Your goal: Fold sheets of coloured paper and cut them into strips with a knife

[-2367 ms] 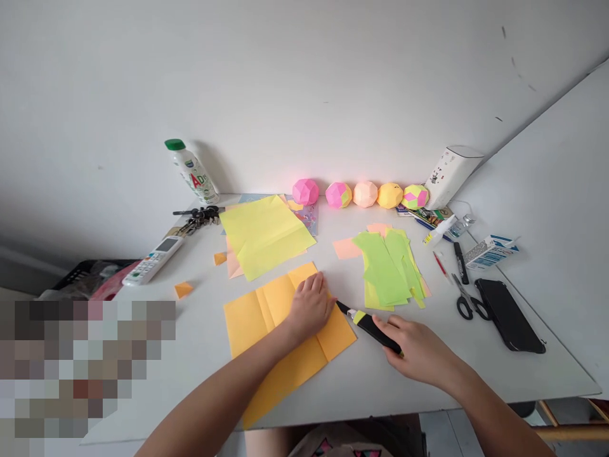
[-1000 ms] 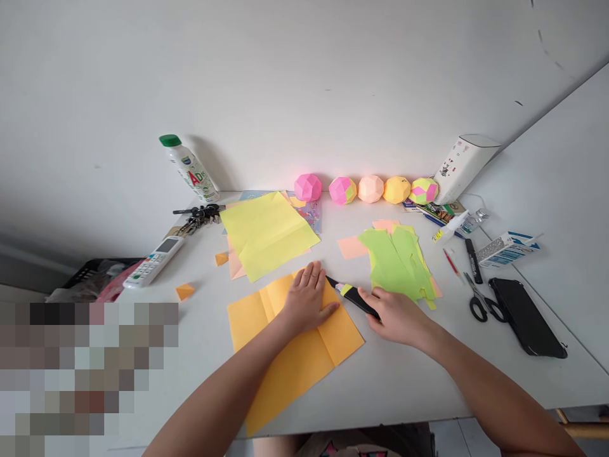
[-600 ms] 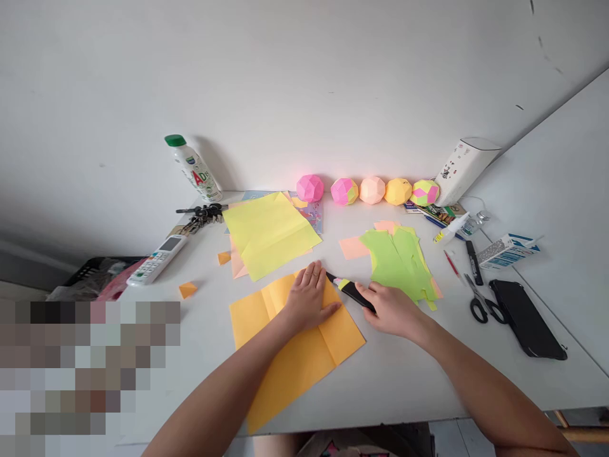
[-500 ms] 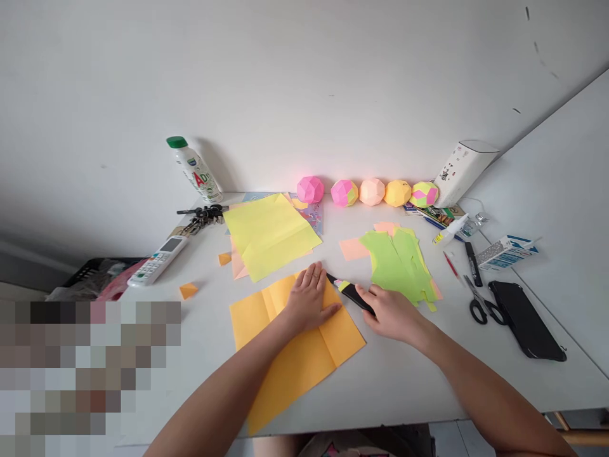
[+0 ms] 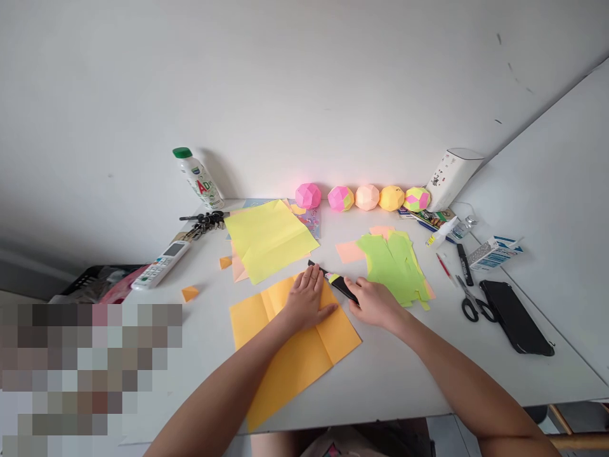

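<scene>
A white table (image 5: 380, 381) with a smooth, pale top meets a grey-white wall (image 5: 304, 89) along its far edge, and a second plain wall angles in on the right; pale floor tiles show below the near edge. The orange paper (image 5: 280, 374), matte and crossed by straight creases, lies near the middle. The left hand (image 5: 307, 301) presses flat on it, fingers nearly together, thumb apart. The right hand (image 5: 373, 303) is closed around the black handle of the utility knife (image 5: 343, 287), whose dark blade reaches the paper's far corner beside the left fingertips. Beyond lies a creased, thin yellow sheet (image 5: 271, 238); to the right, ragged green paper pieces (image 5: 390, 270) overlap. Five faceted paper balls (image 5: 366, 197) line the far edge.
</scene>
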`<state>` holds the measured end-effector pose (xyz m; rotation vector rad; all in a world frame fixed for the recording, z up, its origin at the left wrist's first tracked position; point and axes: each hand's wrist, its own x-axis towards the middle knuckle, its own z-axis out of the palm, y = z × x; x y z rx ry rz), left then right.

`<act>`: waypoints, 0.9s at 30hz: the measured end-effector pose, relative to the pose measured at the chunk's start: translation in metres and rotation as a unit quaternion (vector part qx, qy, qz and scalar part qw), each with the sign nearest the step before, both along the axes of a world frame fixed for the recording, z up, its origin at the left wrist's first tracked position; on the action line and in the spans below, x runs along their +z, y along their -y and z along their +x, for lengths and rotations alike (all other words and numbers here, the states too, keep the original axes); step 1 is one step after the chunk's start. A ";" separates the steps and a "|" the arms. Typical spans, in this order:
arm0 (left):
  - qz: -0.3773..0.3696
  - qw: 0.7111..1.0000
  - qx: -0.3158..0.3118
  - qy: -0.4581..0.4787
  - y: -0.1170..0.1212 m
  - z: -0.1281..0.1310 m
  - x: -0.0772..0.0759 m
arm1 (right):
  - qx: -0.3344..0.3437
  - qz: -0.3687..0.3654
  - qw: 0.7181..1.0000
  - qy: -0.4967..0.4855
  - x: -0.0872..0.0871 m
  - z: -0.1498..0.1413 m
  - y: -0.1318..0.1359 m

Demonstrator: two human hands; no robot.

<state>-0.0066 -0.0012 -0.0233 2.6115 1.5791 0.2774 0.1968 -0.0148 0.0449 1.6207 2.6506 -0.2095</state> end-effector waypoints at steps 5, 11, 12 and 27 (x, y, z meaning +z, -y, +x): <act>-0.004 1.000 -0.004 0.017 0.000 0.000 -0.001 | -0.005 0.027 0.999 -0.018 -0.007 0.003 0.007; -0.016 0.994 0.033 0.102 -0.005 -0.003 -0.010 | -0.085 0.093 0.992 -0.023 0.006 0.050 0.012; -0.020 0.991 0.052 0.126 -0.008 -0.004 -0.011 | -0.117 0.109 0.987 -0.017 0.010 0.063 0.010; -0.019 0.961 0.223 0.165 -0.023 -0.020 0.007 | -0.390 0.042 0.918 0.052 0.006 0.153 -0.022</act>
